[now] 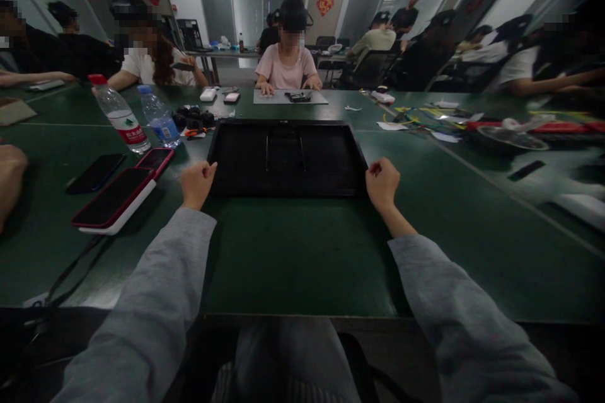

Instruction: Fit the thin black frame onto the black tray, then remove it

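Panel: a black flat rectangular panel is laid back side up on the green table, at 12 o'clock from the person, between the two hands
Left hand: the left hand is curled closed with fingers together, pressed against the panel's near left corner at 9 o'clock of the panel; whether the edge is actually pinched cannot be told
Right hand: the right hand is curled closed in the same way, set against the near right corner at 3 o'clock of the panel; a firm grip cannot be confirmed
Sleeves: both forearms are covered by grey sleeves, extended from 6 o'clock toward the panel
Phones: three phones are laid flat at 9 o'clock of the left hand, near it but apart
Bottles: two water bottles are stood upright at 10 o'clock of the panel
Co-worker: a person in a pink shirt is seated at 12 o'clock, across the table, with hands on a grey mat
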A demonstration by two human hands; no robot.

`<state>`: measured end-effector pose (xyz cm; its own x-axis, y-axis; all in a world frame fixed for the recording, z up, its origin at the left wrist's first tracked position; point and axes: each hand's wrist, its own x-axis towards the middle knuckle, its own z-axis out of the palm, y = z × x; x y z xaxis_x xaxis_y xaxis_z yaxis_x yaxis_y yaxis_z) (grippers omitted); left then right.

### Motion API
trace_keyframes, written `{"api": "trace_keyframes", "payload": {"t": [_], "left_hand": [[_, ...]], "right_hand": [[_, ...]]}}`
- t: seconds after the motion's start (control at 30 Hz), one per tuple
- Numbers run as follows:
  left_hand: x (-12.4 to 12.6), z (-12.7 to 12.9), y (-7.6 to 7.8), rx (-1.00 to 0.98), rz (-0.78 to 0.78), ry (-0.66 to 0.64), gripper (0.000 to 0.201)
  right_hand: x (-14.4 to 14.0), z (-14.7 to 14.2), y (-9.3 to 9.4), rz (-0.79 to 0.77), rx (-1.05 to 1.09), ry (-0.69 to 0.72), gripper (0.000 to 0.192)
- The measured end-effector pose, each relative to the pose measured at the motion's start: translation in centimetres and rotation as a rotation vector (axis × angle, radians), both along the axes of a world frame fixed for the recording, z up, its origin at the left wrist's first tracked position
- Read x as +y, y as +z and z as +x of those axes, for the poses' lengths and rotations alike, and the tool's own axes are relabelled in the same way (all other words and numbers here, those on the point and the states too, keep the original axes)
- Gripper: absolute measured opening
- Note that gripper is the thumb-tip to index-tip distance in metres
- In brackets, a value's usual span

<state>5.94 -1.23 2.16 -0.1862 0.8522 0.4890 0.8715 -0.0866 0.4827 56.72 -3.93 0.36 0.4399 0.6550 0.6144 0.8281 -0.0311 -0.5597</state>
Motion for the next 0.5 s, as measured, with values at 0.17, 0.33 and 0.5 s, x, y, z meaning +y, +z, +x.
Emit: {"api": "trace_keyframes", "payload": {"t": [0.17, 0.33, 0.5], "left_hand": [[-0.4, 1.4, -0.1, 0.113, -0.037, -0.264, 0.049], [-0.4, 1.7, 0.0, 0.109, -0.118, -0.297, 0.046], [-0.4, 1.6, 0.3, 0.137, -0.167, -0.289, 0.046]], "right_hand": [[-0.2, -1.1, 0.2, -0.141, -0.016, -0.040, 0.011], [0.0, -1.8, 0.4, -0.147, -0.065, -0.038, 0.014], [0.4, -2.3, 0.9, -0.165, -0.101, -0.030, 0.017]]}}
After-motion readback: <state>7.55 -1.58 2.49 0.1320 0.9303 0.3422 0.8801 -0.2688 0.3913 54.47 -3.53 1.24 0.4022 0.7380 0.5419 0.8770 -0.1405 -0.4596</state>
